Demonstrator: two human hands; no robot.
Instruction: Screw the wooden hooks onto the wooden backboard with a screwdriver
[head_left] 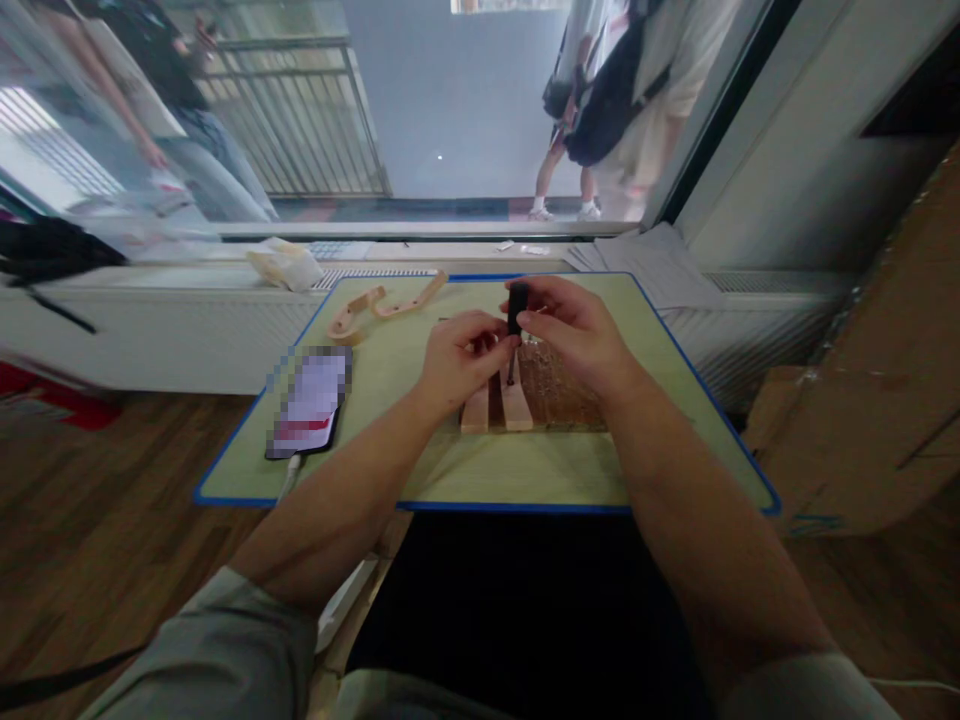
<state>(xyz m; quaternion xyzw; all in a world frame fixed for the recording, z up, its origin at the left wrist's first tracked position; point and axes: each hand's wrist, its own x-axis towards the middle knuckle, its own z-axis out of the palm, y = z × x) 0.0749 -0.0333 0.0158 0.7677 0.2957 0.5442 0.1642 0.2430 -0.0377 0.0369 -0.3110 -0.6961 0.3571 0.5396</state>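
My right hand (566, 325) is closed around the black handle of a screwdriver (517, 305), which stands upright. The fingertips of my left hand (465, 350) are pinched at the lower end of that handle, by the shaft. Below, the thin shaft reaches down to a pale wooden strip (517, 408). Beside it to the left lies a second pale strip (475, 412), and both rest against a brown, rough-looking board (559, 390). My hands hide the far ends of the strips and part of the board.
Everything stands on a small yellow-green table (420, 475) with a blue edge. A phone (311, 400) with a white cable lies on the left. Curved pale wooden pieces (386, 305) lie at the back left. A cardboard box (862, 400) stands on the right; beyond the window, people are visible.
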